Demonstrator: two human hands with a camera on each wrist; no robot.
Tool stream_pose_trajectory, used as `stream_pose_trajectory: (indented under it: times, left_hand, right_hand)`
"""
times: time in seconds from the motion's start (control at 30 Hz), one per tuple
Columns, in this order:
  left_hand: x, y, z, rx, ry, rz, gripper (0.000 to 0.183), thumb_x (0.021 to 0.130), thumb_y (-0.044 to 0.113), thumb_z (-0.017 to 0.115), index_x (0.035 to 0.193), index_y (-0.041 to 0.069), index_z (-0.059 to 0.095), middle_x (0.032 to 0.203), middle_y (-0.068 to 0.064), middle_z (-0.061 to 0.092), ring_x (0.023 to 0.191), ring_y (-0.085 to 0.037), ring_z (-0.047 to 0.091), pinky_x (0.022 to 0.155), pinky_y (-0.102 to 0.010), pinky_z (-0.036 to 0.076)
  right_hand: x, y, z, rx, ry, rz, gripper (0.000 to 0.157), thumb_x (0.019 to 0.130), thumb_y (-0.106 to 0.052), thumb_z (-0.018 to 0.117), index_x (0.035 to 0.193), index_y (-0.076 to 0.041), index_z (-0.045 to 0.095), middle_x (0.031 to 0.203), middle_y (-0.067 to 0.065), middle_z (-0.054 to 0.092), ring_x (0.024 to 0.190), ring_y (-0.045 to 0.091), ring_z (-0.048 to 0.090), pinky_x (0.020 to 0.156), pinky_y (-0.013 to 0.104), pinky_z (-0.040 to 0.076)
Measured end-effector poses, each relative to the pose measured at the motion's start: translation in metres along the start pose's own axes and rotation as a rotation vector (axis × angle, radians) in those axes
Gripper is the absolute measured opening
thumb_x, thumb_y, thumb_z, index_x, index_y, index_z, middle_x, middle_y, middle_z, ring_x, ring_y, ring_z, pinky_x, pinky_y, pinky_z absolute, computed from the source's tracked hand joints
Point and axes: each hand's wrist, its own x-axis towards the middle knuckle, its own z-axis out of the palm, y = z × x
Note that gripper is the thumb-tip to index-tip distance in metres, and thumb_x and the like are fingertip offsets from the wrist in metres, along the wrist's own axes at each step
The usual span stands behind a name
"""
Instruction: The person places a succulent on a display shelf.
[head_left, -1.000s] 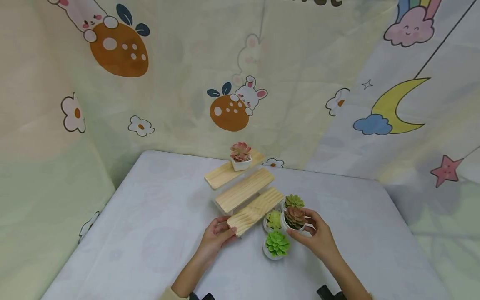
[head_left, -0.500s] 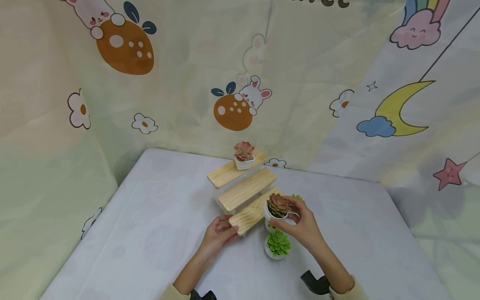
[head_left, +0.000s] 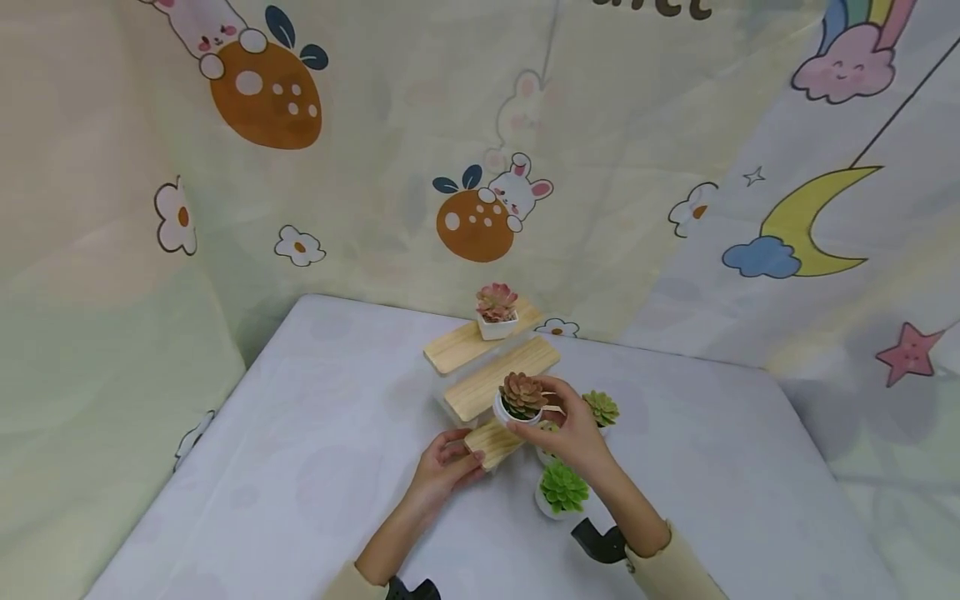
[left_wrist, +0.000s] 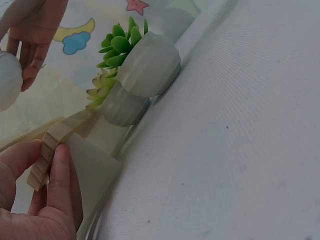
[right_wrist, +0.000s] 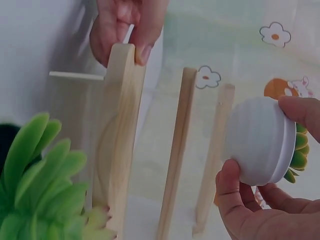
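Note:
My right hand (head_left: 573,429) holds a potted succulent (head_left: 522,395) with reddish-brown leaves by its round white pot (right_wrist: 260,140), raised over the wooden stand's lower steps. My left hand (head_left: 444,471) pinches the near left end of the lowest wooden board (head_left: 491,442), thumb on top and fingers beneath. The middle board (head_left: 480,390) and top board (head_left: 450,348) rise in steps behind it. On the top one stands a pink succulent (head_left: 497,303) in a square white pot. The held pot hides part of the lowest and middle boards in the head view.
Right of the stand, a bright green succulent (head_left: 564,487) in a white pot stands nearest the person. A yellow-green succulent (left_wrist: 101,87) is partly hidden behind the right hand in the head view, and another green succulent (head_left: 601,407) stands farther right. White cloth (head_left: 322,417) covers the table.
My right hand has lifted the reddish-brown succulent from among the other pots and carried it left over the boards. My left hand keeps its grip on the lowest board. The head view has shifted slightly.

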Motion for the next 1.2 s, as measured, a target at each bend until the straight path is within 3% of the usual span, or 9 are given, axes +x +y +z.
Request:
stream_pose_trajectory:
  times: [0.4,0.63,0.97,1.2]
  left_hand:
    - [0.002,0.0,0.0,0.008,-0.015,0.019,0.054,0.091,0.004,0.068,0.132,-0.009,0.036,0.103,-0.007,0.059,0.091,-0.014,0.064,0.084,-0.029,0.058]
    - [0.001,-0.001,0.0,0.008,-0.011,0.005,0.054,0.091,0.003,0.067,0.133,-0.009,0.036,0.102,-0.006,0.061,0.089,-0.013,0.064,0.083,-0.027,0.059]
    - [0.0,-0.001,0.001,0.02,-0.01,0.008,0.054,0.091,0.005,0.068,0.133,-0.007,0.036,0.103,-0.006,0.061,0.091,-0.014,0.064,0.083,-0.027,0.058]
    - [-0.001,0.0,0.002,0.018,-0.006,0.008,0.054,0.091,0.004,0.067,0.133,-0.008,0.036,0.102,-0.006,0.061,0.09,-0.014,0.064,0.083,-0.027,0.058]
  right_hand:
    - [0.027,-0.006,0.025,-0.001,-0.034,0.099,0.063,0.08,-0.01,0.08,0.135,-0.002,0.052,0.123,0.018,0.055,0.1,0.025,0.059,0.081,0.027,0.054]
    - [0.037,0.001,0.033,-0.014,-0.044,0.092,0.063,0.079,-0.008,0.081,0.134,0.0,0.052,0.123,0.019,0.056,0.092,0.023,0.06,0.073,0.022,0.052]
    - [0.041,0.003,0.035,-0.079,-0.029,0.054,0.064,0.079,-0.011,0.081,0.134,0.003,0.052,0.126,0.022,0.054,0.1,0.03,0.061,0.081,0.034,0.057]
    - [0.042,0.003,0.034,-0.091,-0.067,0.063,0.068,0.079,-0.009,0.081,0.137,0.002,0.047,0.129,0.02,0.053,0.103,0.028,0.057,0.079,0.03,0.057]
